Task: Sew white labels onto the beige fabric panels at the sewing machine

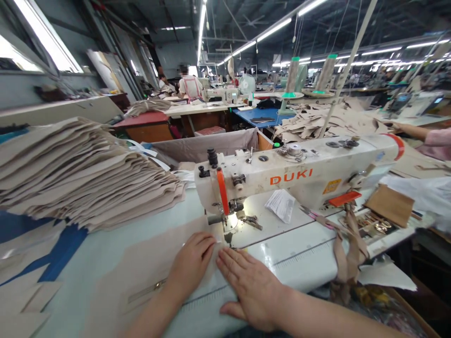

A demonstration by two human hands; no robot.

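A sewing machine marked DUKI stands across the table in front of me. Under its needle area lies the edge of a beige fabric panel, which spreads left over the pale table. A zipper with a metal pull is set in that panel. My left hand rests on the fabric left of the presser foot, fingers close together and slightly bent, pressing down. Just right of it my right hand lies flat with fingers stretched, fingertips at the fabric's edge and thumb out. Neither hand grips anything visible.
A tall stack of beige fabric pieces stands at left. Behind the needle lie folded white paper labels. Pink-handled scissors, fabric strips and a tray of metal parts sit at right. Another person's arm reaches in at far right.
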